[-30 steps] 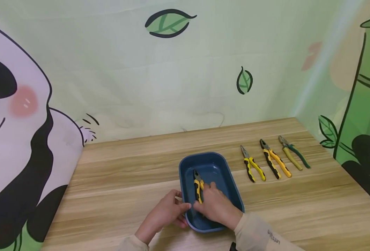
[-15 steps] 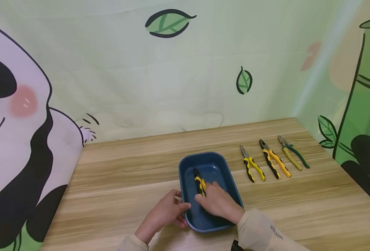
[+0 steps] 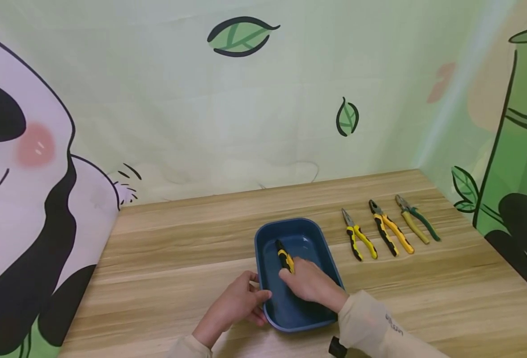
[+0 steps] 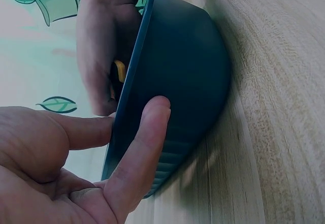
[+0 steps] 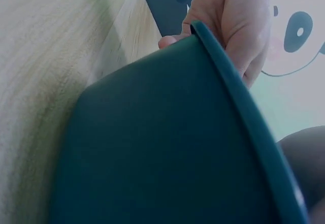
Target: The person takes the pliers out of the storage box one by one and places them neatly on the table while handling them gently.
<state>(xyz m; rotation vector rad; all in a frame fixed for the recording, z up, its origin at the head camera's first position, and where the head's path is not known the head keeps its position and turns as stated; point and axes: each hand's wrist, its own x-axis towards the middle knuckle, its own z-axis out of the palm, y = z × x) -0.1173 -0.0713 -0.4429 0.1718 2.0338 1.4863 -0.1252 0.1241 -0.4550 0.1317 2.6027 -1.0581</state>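
Note:
A blue rectangular tray [image 3: 291, 318] stands on the wooden table. My left hand [image 3: 241, 300] holds its left rim, thumb over the edge and fingers along the outer wall, as the left wrist view shows. Inside the tray, my right hand [image 3: 310, 281] grips a pair of black-and-yellow pliers [image 3: 285, 258] by the handles. Their dark head points to the far left of the tray, and the palm hides most of the handles. In the left wrist view a bit of yellow handle [image 4: 120, 70] shows by the right hand. The tray wall [image 5: 152, 142] fills much of the right wrist view.
Right of the tray lie long-nose pliers [image 3: 357, 236] with yellow-and-black handles, pliers [image 3: 390, 226] with orange-and-black handles, and pliers [image 3: 417, 219] with tan-and-green handles. A printed cloth backdrop [image 3: 281, 124] rises behind the table [image 3: 178, 238].
My right hand has closed further around the pliers in the tray, and their head has turned and tilted slightly. My left hand and the tray have stayed in place.

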